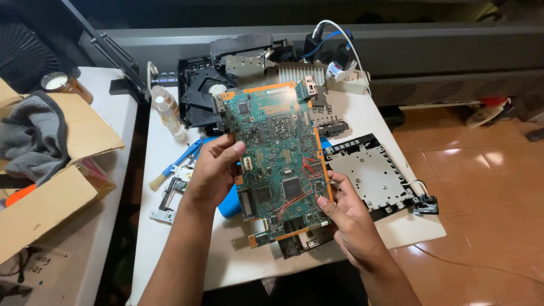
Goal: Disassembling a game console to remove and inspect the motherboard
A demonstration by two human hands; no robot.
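Observation:
A large green circuit board [277,153] with orange edging, several chips and thin red wires is held up over a small white table [238,266]. My left hand [215,167] grips the board's left edge, thumb on its face. My right hand [345,212] holds its lower right corner. Black parts hang under the board's near end.
A grey metal shield plate in a black frame [371,175] lies to the right. Behind are an open black disc drive [207,90], a finned heat sink [303,71], cables, a clear bottle [170,116], and a blue-handled brush [173,164]. An open cardboard box [51,170] sits left. Tiled floor is right.

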